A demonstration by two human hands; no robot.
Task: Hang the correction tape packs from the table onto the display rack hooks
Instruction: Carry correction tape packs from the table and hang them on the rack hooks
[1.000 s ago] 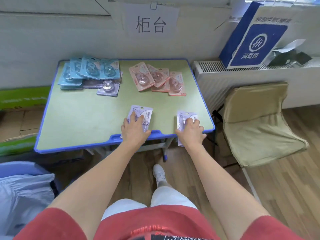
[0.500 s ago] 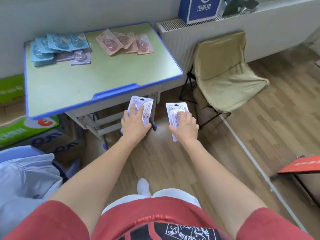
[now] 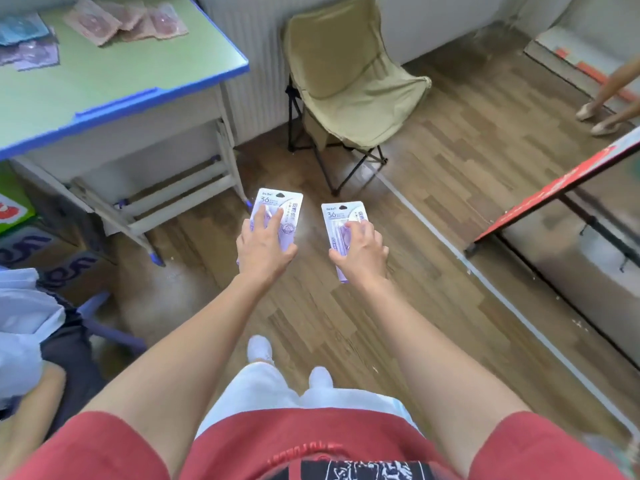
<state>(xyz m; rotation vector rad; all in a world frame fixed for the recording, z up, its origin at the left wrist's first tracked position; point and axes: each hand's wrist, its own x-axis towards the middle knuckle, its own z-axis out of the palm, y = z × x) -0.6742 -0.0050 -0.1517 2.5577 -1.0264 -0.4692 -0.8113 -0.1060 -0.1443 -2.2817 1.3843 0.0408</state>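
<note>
left pack point(image 3: 279, 211): is showing a large "36" at the card's top left; the small brand line above it is reading too tiny to make out
right pack point(image 3: 341, 216): is showing "36" too; the vertical Chinese characters at top right are blurring
red shirt point(image 3: 311, 441): is carrying lettering and a black-and-white print, both illegible
cardboard box point(image 3: 65, 268): is showing blue lettering, illegible

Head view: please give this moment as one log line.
left hand: grips left purple pack | right hand: grips right purple pack | both packs: over floor, off table | pink packs: on table | rack hooks: not in view
</note>
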